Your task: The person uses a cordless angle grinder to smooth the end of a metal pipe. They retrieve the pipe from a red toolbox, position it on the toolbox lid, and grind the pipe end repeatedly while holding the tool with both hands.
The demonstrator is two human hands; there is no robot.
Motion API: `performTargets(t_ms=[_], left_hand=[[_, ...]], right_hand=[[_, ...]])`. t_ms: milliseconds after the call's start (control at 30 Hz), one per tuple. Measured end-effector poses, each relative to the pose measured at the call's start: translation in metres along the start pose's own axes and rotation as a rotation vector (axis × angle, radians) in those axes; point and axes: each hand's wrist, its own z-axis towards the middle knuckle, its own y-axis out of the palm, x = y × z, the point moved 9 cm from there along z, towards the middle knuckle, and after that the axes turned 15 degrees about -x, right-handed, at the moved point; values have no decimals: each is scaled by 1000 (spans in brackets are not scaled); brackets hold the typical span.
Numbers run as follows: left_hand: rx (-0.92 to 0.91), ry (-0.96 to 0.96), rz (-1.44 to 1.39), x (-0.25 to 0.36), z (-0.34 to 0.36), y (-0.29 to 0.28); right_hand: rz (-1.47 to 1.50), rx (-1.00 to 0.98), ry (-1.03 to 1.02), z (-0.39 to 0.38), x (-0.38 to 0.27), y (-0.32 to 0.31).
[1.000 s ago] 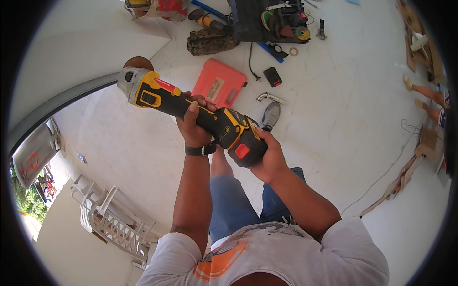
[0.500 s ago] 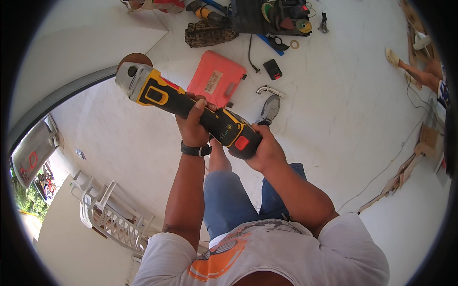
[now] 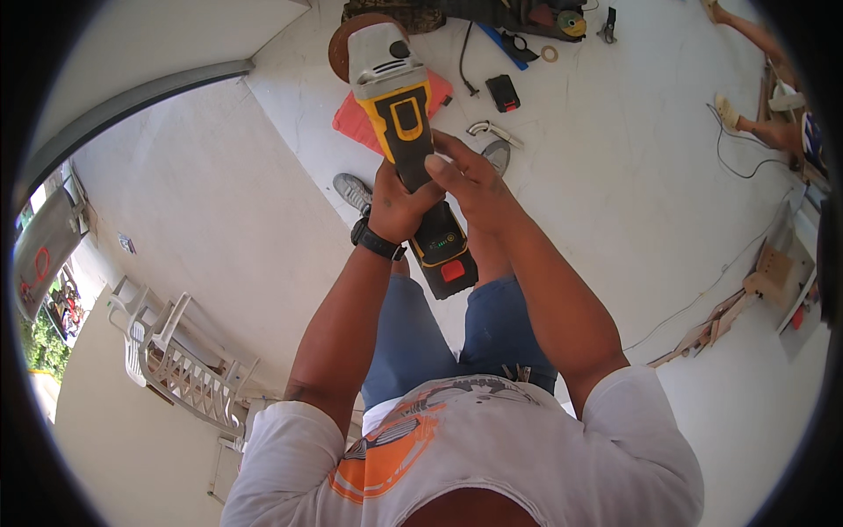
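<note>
Swung upright: angle grinder (image 3: 406, 132) | left hand (image 3: 397, 204) fingers clamped on body | right hand (image 3: 470, 184) fingers wrapped alongside

White short-sleeved shirt (image 3: 492, 457) (orange-and-grey print), blue jeans (image 3: 413, 334), black wristwatch (image 3: 376, 240) on the left wrist

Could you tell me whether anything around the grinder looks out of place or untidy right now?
Nothing looks damaged. The left hand and right hand both grip the yellow angle grinder. Loose tools lie scattered on the floor beyond it, including a red case and a small black battery.
</note>
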Motion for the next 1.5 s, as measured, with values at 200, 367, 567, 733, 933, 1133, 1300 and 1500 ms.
performTargets(t_ms=[200, 367, 567, 733, 933, 1133, 1300, 1500], left_hand=[[-65, -46, 71, -7, -2, 14], [-133, -133, 94, -29, -12, 16], [-219, -220, -45, -58, -14, 22], [-288, -270, -55, -64, -7, 20], [-281, -275, -62, -69, -5, 22], [-274, -268, -78, -75, -3, 21], [-242, -306, -36, -75, -6, 21], [-87, -285, 115, -61, -9, 25]], right_hand=[[169, 40, 70, 5, 19, -4], [231, 111, 2, -3, 14, -8], [182, 137, -8, 1, 18, -17], [164, 135, -7, 2, 24, -22], [180, 122, 9, 3, 31, -22], [169, 135, 17, 2, 34, -25], [162, 138, 35, 1, 37, -26], [277, 192, 58, 4, 55, -27]])
